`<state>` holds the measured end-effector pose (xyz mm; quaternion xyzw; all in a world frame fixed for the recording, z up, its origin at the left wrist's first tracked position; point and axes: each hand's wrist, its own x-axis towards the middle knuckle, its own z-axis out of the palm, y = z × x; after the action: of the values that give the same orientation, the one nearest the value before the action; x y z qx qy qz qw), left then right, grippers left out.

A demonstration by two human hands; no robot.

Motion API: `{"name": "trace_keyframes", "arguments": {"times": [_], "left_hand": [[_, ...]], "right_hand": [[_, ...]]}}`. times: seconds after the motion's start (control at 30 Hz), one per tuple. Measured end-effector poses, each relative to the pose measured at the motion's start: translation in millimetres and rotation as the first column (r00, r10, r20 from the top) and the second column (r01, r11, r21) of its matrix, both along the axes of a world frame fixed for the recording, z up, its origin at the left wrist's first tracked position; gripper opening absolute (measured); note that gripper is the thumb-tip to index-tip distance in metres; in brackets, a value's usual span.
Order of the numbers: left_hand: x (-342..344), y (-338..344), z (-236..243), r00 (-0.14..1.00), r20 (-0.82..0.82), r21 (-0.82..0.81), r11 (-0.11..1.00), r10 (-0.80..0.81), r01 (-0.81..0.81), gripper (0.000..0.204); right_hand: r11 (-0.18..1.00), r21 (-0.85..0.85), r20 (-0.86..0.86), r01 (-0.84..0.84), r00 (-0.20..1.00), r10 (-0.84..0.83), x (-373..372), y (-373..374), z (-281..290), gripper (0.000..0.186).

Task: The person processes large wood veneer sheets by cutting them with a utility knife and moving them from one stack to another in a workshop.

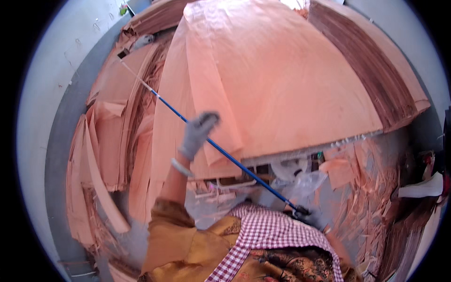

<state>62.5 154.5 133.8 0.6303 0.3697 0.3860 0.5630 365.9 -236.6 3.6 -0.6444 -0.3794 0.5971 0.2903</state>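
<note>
A long thin blue pole (244,170) slants across the view, from a pale, narrow far end at the upper left down to my right hand. My right hand (314,219), in a grey glove, is closed around its dark lower end near my apron. My left hand (198,133), also gloved and blurred by motion, is over the pole's middle; whether its fingers grip the pole I cannot make out. Beneath lies a wide stack of thin orange-pink wood veneer sheets (291,89). A narrower veneer strip (213,94) lies folded or overlapped on its left part.
Thick veneer stacks stand at the right (371,66) and the left (112,141), the left one with loose, curling sheets. Torn veneer scraps (361,174) litter the floor at the right. A clear plastic bag (305,183) lies below the stack's near edge. Pale walls enclose both sides.
</note>
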Motion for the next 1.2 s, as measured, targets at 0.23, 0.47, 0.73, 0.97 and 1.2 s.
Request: {"name": "trace_keyframes", "arguments": {"times": [0.23, 0.47, 0.73, 0.97, 1.2], "left_hand": [[-76, 83, -135, 0.657, -0.712, 0.067, 0.955, 0.249, -0.289, 0.077], [13, 84, -81, 0.946, -0.137, -0.060, 0.951, 0.293, -0.304, 0.022], [94, 42, 96, 0.991, 0.120, 0.118, 0.990, 0.066, -0.080, 0.018], [74, -87, 34, 0.990, 0.134, -0.161, 0.985, -0.044, 0.066, 0.037], [135, -206, -125, 0.907, 0.419, -0.758, 0.571, 0.053, 0.316, 0.038]], "right_hand": [[0.962, 0.025, 0.060, -0.271, 0.961, 0.270, 3, 22, 49, 0.032], [0.993, 0.113, -0.127, -0.044, 0.990, 0.059, 6, -4, -12, 0.041], [0.969, 0.061, 0.074, 0.238, 0.967, -0.242, 13, -16, 47, 0.038], [0.943, 0.200, 0.056, 0.265, 0.958, -0.281, 75, -26, 98, 0.054], [0.867, 0.442, 0.018, 0.230, 0.964, -0.265, 158, 0, 129, 0.054]]}}
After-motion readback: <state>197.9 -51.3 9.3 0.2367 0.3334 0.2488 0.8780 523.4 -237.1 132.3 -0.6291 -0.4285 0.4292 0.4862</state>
